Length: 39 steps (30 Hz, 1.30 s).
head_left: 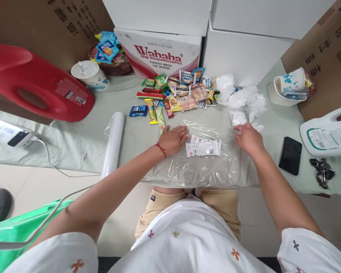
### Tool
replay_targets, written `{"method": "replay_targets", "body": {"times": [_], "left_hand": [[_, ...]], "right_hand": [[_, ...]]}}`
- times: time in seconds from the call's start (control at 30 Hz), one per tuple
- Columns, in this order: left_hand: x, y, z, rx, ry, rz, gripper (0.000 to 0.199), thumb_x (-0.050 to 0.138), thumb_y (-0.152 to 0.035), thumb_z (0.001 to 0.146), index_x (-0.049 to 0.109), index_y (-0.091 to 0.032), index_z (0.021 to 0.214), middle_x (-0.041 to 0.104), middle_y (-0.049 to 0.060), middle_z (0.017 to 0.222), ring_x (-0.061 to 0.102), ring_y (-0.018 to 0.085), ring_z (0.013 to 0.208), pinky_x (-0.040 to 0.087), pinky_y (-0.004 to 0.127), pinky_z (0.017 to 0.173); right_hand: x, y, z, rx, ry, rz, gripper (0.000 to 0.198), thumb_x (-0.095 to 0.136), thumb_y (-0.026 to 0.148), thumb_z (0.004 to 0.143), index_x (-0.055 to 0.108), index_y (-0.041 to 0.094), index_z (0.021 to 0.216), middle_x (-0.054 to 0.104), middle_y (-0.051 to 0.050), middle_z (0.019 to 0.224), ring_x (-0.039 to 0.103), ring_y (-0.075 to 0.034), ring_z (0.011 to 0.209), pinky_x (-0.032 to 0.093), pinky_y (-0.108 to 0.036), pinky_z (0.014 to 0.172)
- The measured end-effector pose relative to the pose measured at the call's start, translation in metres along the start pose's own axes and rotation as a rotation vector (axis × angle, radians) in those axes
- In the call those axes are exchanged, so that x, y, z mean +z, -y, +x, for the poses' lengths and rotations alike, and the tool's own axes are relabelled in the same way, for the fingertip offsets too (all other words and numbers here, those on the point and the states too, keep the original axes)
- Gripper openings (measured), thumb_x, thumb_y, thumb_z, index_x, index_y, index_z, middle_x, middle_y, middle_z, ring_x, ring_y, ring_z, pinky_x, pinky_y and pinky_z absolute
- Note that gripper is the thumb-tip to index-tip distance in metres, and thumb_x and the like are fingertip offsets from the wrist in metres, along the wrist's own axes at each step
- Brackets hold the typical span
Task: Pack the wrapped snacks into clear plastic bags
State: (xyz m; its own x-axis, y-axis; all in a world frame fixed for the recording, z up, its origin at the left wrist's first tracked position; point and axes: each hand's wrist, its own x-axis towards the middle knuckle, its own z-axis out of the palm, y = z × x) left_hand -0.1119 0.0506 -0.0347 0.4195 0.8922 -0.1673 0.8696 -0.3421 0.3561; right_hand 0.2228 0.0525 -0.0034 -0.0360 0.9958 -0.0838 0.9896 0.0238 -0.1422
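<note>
A sheet of clear plastic film [179, 170] lies spread over the front of the table. Two white snack packets [203, 149] rest on it, one partly overlapping the other. My left hand [174, 141], with a red string at the wrist, lies flat on the film's left side, fingers stretched toward the packets. At the film's right edge, my right hand [249, 141] has its fingers bent together on the plastic. Behind the hands is a pile of small wrapped snacks [184, 94], with a green packet [160, 118] just beyond my left hand. Crumpled clear plastic bundles [241, 100] sit beyond my right hand.
A roll of film [113, 144] and a red jug [45, 83] stand left. White boxes [161, 53] line the back. Rightward are a bowl with a paper cup [284, 93], a phone [290, 155], keys [322, 171] and a white jug [329, 132]. A cable [49, 161] hangs left.
</note>
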Motion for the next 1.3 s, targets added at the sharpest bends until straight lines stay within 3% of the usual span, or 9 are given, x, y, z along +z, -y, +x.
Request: {"method": "replay_targets", "body": {"times": [0.1, 0.2, 0.3, 0.43, 0.53, 0.63, 0.8, 0.97, 1.3], "left_hand": [[0.004, 0.003, -0.003, 0.015, -0.090, 0.035, 0.054, 0.024, -0.042, 0.106, 0.058, -0.025, 0.145, 0.048, 0.007, 0.161, 0.036, 0.028, 0.153, 0.019, 0.060, 0.124], [0.009, 0.010, 0.003, 0.097, -0.115, 0.068, 0.052, 0.026, -0.041, 0.107, 0.054, -0.027, 0.149, 0.048, 0.006, 0.160, 0.035, 0.027, 0.154, 0.010, 0.060, 0.126], [0.016, 0.022, 0.009, 0.128, -0.110, 0.067, 0.052, 0.029, -0.038, 0.106, 0.045, -0.033, 0.155, 0.044, 0.003, 0.163, 0.036, 0.027, 0.153, 0.005, 0.063, 0.126], [0.024, 0.034, 0.008, 0.152, -0.154, 0.049, 0.053, 0.028, -0.038, 0.106, 0.039, -0.035, 0.158, 0.039, 0.003, 0.166, 0.035, 0.028, 0.154, 0.005, 0.064, 0.125], [0.027, 0.035, 0.006, 0.151, -0.168, 0.049, 0.053, 0.027, -0.038, 0.106, 0.039, -0.034, 0.159, 0.039, 0.004, 0.165, 0.035, 0.028, 0.154, 0.006, 0.065, 0.125], [0.027, 0.033, 0.006, 0.154, -0.168, 0.055, 0.054, 0.026, -0.038, 0.107, 0.039, -0.032, 0.159, 0.039, 0.004, 0.166, 0.034, 0.027, 0.154, 0.005, 0.064, 0.125], [0.028, 0.034, 0.006, 0.151, -0.171, 0.063, 0.054, 0.025, -0.038, 0.107, 0.039, -0.031, 0.158, 0.038, 0.003, 0.166, 0.033, 0.026, 0.155, 0.005, 0.063, 0.126], [0.028, 0.034, 0.005, 0.153, -0.174, 0.065, 0.053, 0.025, -0.038, 0.107, 0.040, -0.031, 0.158, 0.038, 0.003, 0.166, 0.033, 0.025, 0.155, 0.004, 0.063, 0.126], [0.030, 0.034, 0.005, 0.162, -0.207, 0.068, 0.053, 0.026, -0.037, 0.107, 0.042, -0.032, 0.157, 0.041, 0.003, 0.165, 0.036, 0.027, 0.154, 0.008, 0.065, 0.125]], "right_hand": [[-0.013, 0.046, 0.003, -0.303, 0.009, 0.011, 0.045, 0.050, 0.031, 0.098, 0.060, 0.026, 0.142, 0.059, -0.008, 0.143, 0.065, -0.026, 0.109, 0.050, -0.035, 0.084], [-0.009, 0.084, -0.012, -0.513, 0.221, -0.080, 0.052, 0.064, 0.039, 0.094, 0.057, 0.029, 0.144, 0.057, -0.006, 0.146, 0.065, -0.027, 0.109, 0.051, -0.034, 0.079], [0.002, 0.096, -0.024, -0.473, 0.296, -0.166, 0.045, 0.064, 0.038, 0.095, 0.062, 0.025, 0.137, 0.062, -0.009, 0.137, 0.066, -0.028, 0.107, 0.049, -0.033, 0.073], [0.007, 0.085, -0.028, -0.368, 0.236, -0.163, 0.038, 0.049, 0.038, 0.103, 0.063, 0.023, 0.134, 0.061, -0.011, 0.137, 0.066, -0.026, 0.107, 0.048, -0.033, 0.073], [0.004, 0.084, -0.023, -0.353, 0.187, -0.159, 0.047, 0.049, 0.048, 0.103, 0.056, 0.023, 0.142, 0.055, -0.012, 0.146, 0.065, -0.027, 0.111, 0.049, -0.034, 0.076], [0.002, 0.095, -0.017, -0.437, 0.220, -0.177, 0.061, 0.061, 0.058, 0.094, 0.053, 0.021, 0.143, 0.056, -0.015, 0.143, 0.064, -0.031, 0.114, 0.050, -0.036, 0.079], [0.005, 0.111, -0.011, -0.426, 0.278, -0.254, 0.042, 0.068, 0.041, 0.091, 0.062, 0.018, 0.125, 0.066, -0.015, 0.121, 0.067, -0.031, 0.105, 0.049, -0.035, 0.075], [0.008, 0.103, -0.011, -0.359, 0.299, -0.269, 0.042, 0.063, 0.042, 0.092, 0.062, 0.015, 0.124, 0.066, -0.016, 0.118, 0.069, -0.030, 0.098, 0.048, -0.034, 0.074], [-0.037, 0.115, -0.040, -0.412, 0.244, -0.235, 0.043, 0.062, 0.043, 0.092, 0.060, 0.018, 0.128, 0.065, -0.012, 0.119, 0.069, -0.027, 0.098, 0.046, -0.032, 0.075]]}}
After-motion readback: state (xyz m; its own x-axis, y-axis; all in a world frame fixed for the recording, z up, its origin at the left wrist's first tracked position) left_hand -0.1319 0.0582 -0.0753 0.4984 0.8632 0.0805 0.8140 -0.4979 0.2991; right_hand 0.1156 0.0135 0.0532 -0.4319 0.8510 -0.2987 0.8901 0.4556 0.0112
